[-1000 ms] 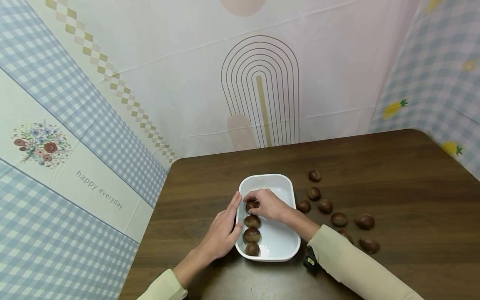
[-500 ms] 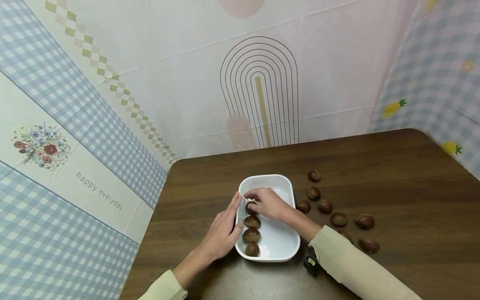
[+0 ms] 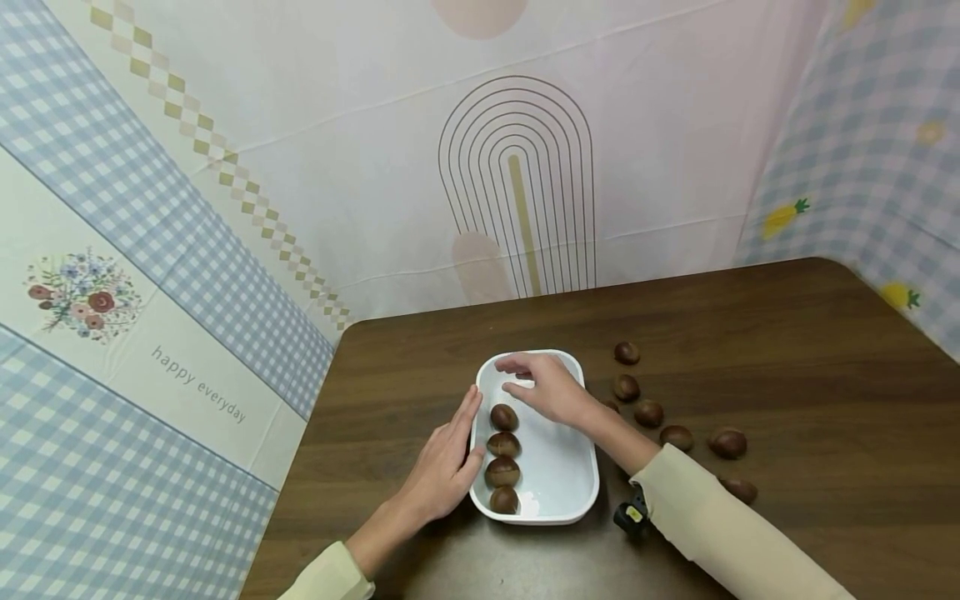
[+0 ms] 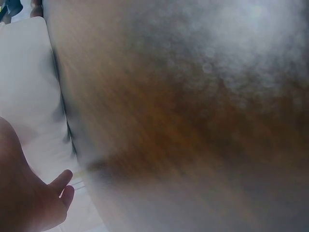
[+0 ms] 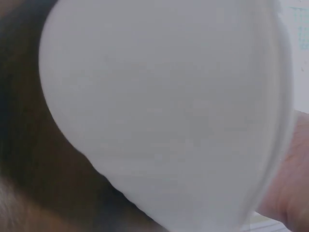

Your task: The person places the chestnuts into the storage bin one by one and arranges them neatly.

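Observation:
In the head view, a white rectangular dish [image 3: 558, 475] stands on the table. Several brown chestnuts [image 3: 503, 445] lie in a row along its left inner wall, the farthest chestnut [image 3: 503, 417] being near the dish's middle. My left hand [image 3: 442, 467] rests against the dish's left side with straight fingers, the thumb at the rim. Over the far part of the dish is my right hand [image 3: 551, 387], fingers loosely bent and parted, nothing between them. The left wrist view catches part of the left hand [image 4: 31, 193] beside the white dish wall [image 4: 29, 67]. Dish wall [image 5: 164, 96] fills the right wrist view.
Right of the dish, several loose chestnuts [image 3: 648, 413] are scattered on the dark wooden table [image 3: 825, 358]; my right forearm partly covers some. A small black device [image 3: 632, 514] sits at the right wrist. Patterned cloth [image 3: 375, 167] hangs behind the table.
My right hand has let go of the farthest chestnut in the row and moved up and away from it, toward the dish's far end. The left hand stays in place.

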`<state>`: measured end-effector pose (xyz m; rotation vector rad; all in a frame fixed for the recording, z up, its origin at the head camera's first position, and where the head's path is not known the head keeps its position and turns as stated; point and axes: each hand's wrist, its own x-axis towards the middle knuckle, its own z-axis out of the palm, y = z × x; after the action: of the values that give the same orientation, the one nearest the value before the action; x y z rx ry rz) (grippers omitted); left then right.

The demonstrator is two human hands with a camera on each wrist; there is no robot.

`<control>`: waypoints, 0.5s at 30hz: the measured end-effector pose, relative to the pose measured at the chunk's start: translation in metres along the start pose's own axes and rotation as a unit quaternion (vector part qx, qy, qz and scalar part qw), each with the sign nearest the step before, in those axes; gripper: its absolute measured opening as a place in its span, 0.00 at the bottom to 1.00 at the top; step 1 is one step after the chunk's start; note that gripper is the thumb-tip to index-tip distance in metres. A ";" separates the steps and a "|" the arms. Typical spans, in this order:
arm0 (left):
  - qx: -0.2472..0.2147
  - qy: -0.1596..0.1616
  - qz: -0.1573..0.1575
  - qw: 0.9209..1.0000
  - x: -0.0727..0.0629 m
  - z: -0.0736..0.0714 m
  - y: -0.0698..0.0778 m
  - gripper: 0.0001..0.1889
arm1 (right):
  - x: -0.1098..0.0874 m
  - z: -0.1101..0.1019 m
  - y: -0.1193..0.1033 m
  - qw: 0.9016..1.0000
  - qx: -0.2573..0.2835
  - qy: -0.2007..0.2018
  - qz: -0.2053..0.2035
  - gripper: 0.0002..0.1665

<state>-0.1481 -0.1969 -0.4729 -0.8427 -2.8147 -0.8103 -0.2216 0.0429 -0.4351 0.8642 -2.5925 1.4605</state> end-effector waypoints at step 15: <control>0.005 0.013 0.013 1.000 0.001 0.002 -0.001 0.39 | -0.006 -0.037 0.015 0.997 0.045 0.061 0.009 0.21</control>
<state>-0.1494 -0.1968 -0.4747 -0.8587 -2.7773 -0.7962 -0.2320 0.0814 -0.4275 0.7368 -2.4701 1.5923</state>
